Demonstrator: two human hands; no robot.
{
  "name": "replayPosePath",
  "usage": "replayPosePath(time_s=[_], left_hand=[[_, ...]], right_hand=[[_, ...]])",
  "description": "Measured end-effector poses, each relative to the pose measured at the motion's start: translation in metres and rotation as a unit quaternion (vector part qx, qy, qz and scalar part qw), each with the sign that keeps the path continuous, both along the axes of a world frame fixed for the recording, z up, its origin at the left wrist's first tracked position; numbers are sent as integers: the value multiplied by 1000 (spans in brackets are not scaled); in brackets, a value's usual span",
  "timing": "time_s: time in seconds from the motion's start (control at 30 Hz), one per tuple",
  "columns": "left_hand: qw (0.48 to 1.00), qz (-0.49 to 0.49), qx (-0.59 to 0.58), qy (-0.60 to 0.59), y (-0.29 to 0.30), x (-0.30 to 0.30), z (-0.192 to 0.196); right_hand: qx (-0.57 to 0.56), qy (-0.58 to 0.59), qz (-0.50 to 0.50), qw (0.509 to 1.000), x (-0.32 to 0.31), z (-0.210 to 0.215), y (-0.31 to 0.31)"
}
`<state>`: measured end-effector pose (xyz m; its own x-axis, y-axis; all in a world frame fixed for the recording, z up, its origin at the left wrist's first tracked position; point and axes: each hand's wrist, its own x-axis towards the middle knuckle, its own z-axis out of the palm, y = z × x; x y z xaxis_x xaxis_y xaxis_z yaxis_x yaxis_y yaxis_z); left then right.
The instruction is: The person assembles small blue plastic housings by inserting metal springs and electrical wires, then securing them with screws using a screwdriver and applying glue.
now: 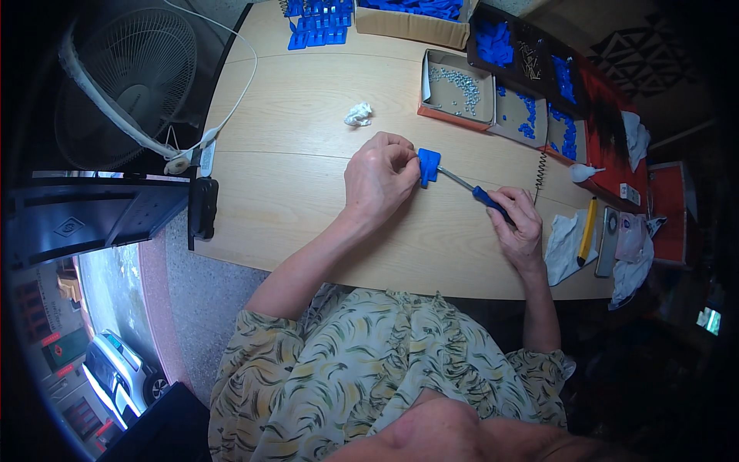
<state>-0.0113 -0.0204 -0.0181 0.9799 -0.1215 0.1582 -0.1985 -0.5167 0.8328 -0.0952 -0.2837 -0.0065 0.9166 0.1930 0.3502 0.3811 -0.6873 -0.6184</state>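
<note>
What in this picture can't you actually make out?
All in the head view:
- The left edge of the blue piece: covered by the left hand.
- The handle end of the screwdriver: hidden inside the right hand.
- The screwdriver's tip: too small to tell what it touches.
- The cardboard box: far side cut off by the top edge.

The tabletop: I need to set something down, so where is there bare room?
Bare: left, between the white cable and left forearm; and below the screwdriver, between left forearm and right hand. Crowded: right, around the yellow utility knife; far right, around the cardboard box of silver parts.
</note>
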Motion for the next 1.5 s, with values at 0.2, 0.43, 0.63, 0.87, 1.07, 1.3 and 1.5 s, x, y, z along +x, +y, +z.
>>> replayPosePath(time_s=[0.2,0.43,0.63,0.87,1.07,1.3,1.5], left_hand=[[1000,0,-5,27,-1,-3,6],[1000,-1,-10,18,0,-4,3],[999,-14,-24,47,0,-5,6],[996,-26,-52,60,2,-10,5],[995,-26,-60,75,3,-12,9],[998,-9,-43,35,0,-19,5],[998,-3,-49,26,-2,-17,1]], right_hand=[[-1,-2,0,1000,-3,1,3],[3,-3,6,1000,-4,2,4],[2,5,11,1000,-2,3,0],[12,13,9,1000,-4,3,4],[8,16,2,1000,-8,6,9],[15,26,1,1000,-13,8,15],[23,30,7,999,-11,8,11]])
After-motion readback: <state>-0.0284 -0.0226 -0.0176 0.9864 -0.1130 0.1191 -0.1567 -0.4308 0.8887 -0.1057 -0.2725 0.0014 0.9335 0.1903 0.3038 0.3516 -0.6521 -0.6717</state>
